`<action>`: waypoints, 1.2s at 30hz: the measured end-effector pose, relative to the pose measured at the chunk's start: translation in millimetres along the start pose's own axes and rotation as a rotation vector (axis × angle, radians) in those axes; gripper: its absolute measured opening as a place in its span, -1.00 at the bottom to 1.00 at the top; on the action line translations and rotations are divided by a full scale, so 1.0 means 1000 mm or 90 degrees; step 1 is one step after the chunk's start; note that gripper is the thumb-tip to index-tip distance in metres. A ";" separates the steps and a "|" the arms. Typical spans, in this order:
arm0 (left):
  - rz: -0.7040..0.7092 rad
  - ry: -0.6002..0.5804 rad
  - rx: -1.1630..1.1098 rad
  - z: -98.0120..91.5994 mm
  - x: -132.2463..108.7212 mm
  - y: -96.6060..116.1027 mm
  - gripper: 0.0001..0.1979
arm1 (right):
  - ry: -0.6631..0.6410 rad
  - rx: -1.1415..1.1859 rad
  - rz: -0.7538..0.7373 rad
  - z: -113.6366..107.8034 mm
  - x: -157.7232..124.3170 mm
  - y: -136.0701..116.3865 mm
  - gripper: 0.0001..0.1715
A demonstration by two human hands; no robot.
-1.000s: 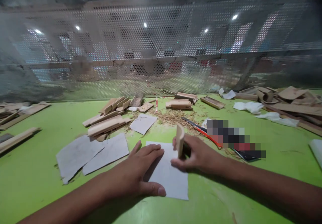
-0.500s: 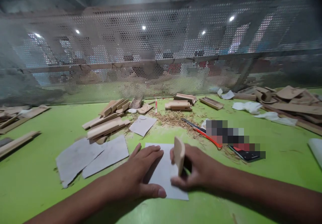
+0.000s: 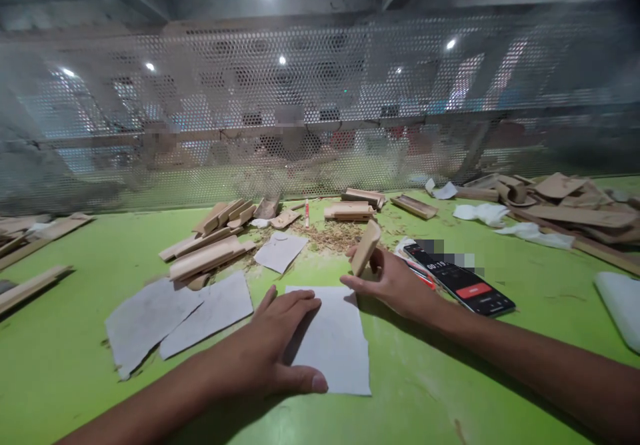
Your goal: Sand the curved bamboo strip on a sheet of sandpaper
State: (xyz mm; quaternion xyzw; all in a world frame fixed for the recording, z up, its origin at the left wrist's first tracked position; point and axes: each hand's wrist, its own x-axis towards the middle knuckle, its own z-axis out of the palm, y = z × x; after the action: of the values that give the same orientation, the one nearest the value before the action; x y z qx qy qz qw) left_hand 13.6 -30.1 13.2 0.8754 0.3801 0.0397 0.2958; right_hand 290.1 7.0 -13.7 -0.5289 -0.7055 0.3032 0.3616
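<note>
Pinches a curved bamboo piece [image 3: 367,248] between thumb and fingers of the right hand [image 3: 390,279], tilted near the far edge of a white paper sheet [image 3: 337,341]. Rests the left hand [image 3: 280,338], thumb spread, gripping nothing, on the sheet's left side.

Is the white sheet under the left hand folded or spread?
Spread: the white sheet lies flat on the green table, no fold showing; the left hand hides part of its left side.
</note>
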 end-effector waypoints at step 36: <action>0.363 0.314 -0.105 0.001 0.001 0.008 -0.70 | -0.245 0.376 -0.028 0.022 -0.035 -0.027 -0.47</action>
State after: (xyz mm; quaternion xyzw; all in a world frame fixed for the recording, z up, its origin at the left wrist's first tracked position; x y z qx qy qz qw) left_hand 20.1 -33.9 16.3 0.8834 0.1766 0.3601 0.2424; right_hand 263.9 -34.9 -11.0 -0.3195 -0.6534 0.5805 0.3660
